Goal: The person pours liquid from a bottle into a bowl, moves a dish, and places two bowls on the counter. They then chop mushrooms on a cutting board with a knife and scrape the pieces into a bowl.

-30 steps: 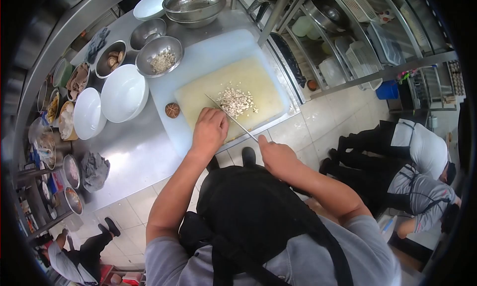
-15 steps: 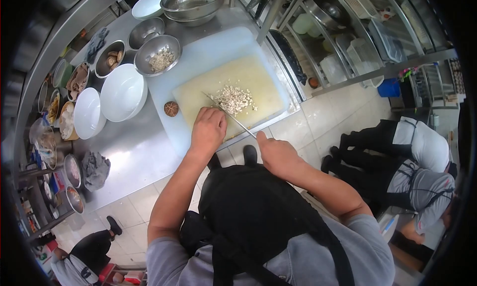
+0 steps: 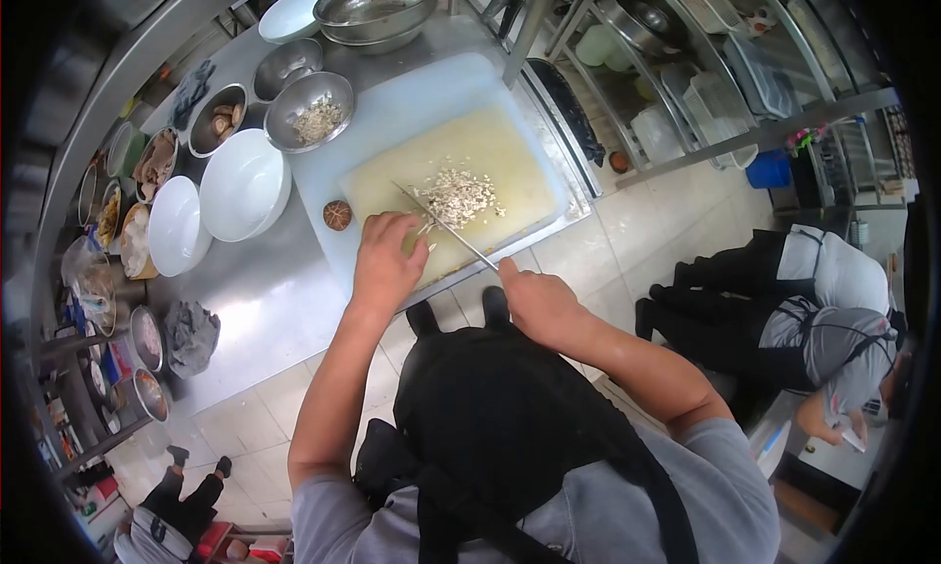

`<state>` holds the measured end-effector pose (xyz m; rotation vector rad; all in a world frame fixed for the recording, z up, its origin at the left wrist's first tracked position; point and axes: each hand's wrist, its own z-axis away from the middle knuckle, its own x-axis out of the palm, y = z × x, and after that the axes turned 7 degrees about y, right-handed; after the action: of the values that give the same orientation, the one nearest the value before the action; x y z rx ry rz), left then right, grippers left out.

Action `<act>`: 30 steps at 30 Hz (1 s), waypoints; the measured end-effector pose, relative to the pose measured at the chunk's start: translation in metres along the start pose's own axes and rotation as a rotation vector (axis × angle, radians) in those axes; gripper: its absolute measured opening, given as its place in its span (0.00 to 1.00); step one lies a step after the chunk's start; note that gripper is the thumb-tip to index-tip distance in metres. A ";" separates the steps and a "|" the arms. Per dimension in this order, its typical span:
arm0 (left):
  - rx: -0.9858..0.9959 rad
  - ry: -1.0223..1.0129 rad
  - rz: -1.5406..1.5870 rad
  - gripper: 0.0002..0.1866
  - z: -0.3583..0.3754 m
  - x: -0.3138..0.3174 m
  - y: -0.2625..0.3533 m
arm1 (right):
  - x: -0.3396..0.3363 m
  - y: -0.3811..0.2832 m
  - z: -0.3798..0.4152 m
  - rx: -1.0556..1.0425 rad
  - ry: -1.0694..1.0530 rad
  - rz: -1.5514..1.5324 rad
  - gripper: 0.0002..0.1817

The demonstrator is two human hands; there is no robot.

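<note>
My right hand (image 3: 539, 304) is wrapped around the handle of a knife, its blade (image 3: 453, 231) slanting up and left over the yellow cutting board (image 3: 515, 147). Along the blade's right side lies a heap of finely chopped mushroom (image 3: 459, 196). My left hand (image 3: 385, 260) is at the board's near left edge, left of the blade, fingers stretched out and thumb apart. A few pale slivers (image 3: 429, 233) lie between it and the blade. One whole brown mushroom (image 3: 337, 215) with a scored cap sits left of the yellow board, on a larger pale blue board (image 3: 421, 89).
A metal bowl (image 3: 343, 133) with chopped bits, a bowl of brown mushrooms (image 3: 218, 120) and white bowls (image 3: 245, 185) stand on the steel table (image 3: 265, 314). A grey cloth (image 3: 191, 339) lies nearby. Coworkers (image 3: 823, 309) stand at right, another person (image 3: 167, 525) at lower left.
My left hand has drawn back left, away from the blade, and its curled fingers have straightened. The knife has shifted slightly left. The person at lower left has changed stance.
</note>
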<state>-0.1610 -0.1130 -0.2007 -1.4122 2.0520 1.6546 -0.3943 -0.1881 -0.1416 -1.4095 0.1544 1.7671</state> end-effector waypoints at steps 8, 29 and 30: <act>0.075 -0.065 -0.107 0.04 -0.006 0.021 0.005 | -0.013 -0.005 0.006 -0.012 0.023 0.005 0.17; 0.018 -0.233 -0.121 0.09 -0.009 -0.003 0.003 | -0.005 0.002 -0.004 -0.009 -0.008 -0.029 0.16; 0.002 -0.218 -0.117 0.07 -0.011 0.000 0.005 | -0.006 0.002 -0.004 -0.009 -0.005 -0.030 0.16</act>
<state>-0.1601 -0.1219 -0.1929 -1.2622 1.8168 1.6762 -0.3921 -0.1947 -0.1391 -1.4068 0.1226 1.7485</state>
